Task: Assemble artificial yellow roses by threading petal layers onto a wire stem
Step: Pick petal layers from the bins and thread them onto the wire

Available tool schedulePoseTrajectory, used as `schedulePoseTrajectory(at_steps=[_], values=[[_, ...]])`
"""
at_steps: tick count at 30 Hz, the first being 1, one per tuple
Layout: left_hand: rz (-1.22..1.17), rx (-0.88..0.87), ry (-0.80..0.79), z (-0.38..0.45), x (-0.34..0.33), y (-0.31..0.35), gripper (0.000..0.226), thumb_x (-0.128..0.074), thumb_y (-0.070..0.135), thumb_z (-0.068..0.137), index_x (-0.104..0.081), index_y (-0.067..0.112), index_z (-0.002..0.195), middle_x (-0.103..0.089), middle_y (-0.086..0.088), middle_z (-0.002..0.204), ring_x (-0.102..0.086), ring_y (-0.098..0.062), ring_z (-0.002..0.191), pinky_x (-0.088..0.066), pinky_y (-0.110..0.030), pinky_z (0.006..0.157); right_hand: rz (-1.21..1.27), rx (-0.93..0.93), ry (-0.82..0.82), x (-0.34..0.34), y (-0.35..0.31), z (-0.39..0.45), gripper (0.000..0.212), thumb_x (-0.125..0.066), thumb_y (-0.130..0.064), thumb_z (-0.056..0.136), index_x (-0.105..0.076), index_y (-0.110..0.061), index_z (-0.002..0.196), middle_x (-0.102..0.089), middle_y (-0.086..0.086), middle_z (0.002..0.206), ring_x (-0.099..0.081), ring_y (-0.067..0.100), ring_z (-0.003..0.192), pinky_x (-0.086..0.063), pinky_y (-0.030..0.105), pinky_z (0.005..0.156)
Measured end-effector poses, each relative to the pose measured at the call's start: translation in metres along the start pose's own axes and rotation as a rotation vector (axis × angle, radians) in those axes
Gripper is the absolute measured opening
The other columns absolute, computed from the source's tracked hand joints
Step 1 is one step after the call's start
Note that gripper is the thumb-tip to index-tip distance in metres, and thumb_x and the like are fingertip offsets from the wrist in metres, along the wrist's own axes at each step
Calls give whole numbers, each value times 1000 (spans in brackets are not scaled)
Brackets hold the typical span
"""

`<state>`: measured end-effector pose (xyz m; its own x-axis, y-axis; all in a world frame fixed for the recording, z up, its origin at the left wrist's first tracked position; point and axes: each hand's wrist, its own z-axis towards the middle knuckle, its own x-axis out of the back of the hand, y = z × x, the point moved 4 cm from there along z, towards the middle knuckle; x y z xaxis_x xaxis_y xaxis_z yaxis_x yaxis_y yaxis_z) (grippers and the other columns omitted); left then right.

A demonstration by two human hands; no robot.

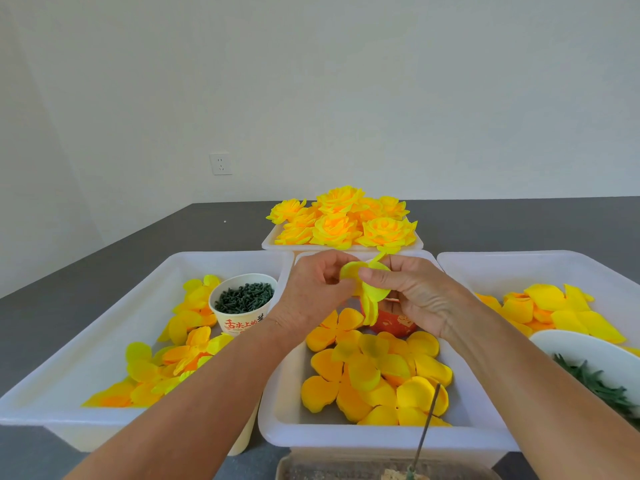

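Both of my hands are raised over the middle white bin (277, 403) and pinch one small yellow petal layer (372, 296) between them. My left hand (318, 292) holds its left edge with thumb and fingers. My right hand (412, 292) grips the right side, and some petals droop below the fingers. Loose yellow-orange petal layers (374, 372) fill the bin under my hands. A thin wire stem (427, 424) stands upright at the bin's near edge, apart from both hands.
A left white bin (104, 306) holds petals and a paper cup of dark green pieces (244, 299). A right bin (519, 268) has petals and a white bowl of green leaves (588, 362). Finished yellow roses (346, 223) fill a far tray. A red cup (391, 320) sits behind my hands.
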<state>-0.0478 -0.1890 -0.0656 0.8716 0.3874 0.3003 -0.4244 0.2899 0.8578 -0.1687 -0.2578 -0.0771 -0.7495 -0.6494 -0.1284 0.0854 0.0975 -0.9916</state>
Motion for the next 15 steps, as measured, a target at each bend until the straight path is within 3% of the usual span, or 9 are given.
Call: schedulePoseTrajectory(at_steps=[3,7,15], values=[[-68,59,29,2,4,-3,23,-60,-8,83,-64,14,86,-64,0,63,-62,-5,52,-49,-18,49,51,-7,-30,0,1,1,28,-77,-18,54,-66,-11,78,-70,6,75,-66,16,71,-56,29,64],[-67,92,89,4,8,-8,17,-60,-7,84,-64,9,81,-60,-7,59,-55,-5,45,-45,-17,45,12,-44,111,9,5,4,24,-71,-6,77,-64,-9,100,-70,7,89,-65,17,80,-50,28,59],[-50,131,91,4,9,-10,18,-58,-8,84,-62,10,79,-58,-7,56,-53,-8,44,-45,-22,46,-10,-31,235,16,6,8,28,-68,0,80,-62,-8,106,-68,13,101,-64,25,93,-51,31,64]])
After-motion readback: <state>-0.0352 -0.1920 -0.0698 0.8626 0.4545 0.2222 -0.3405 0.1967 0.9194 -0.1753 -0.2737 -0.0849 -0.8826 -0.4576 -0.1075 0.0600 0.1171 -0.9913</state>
